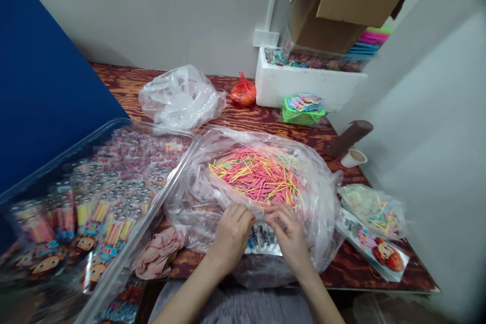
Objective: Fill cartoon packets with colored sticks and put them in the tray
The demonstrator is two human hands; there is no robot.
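Note:
A large clear plastic bag (315, 182) lies opened out on the table, with a heap of thin pink and yellow sticks (258, 172) inside. At its near edge my left hand (233, 233) has its fingers curled together; what is in them is hidden. Close beside it, my right hand (287, 230) pinches with thumb and index finger over the near sticks, and whatever it may hold is too small to make out. Beneath and between both hands is a printed silvery packet (266, 240), partly covered by them.
At left stands a clear plastic bin (174, 182) of small packed packets. A pink cloth (161, 253) lies beside it. Rightward are a bag of sticks (374, 210), a printed packet (374, 248), a paper cup (354, 158) and a brown cylinder (349, 137). Behind is a green basket (304, 117).

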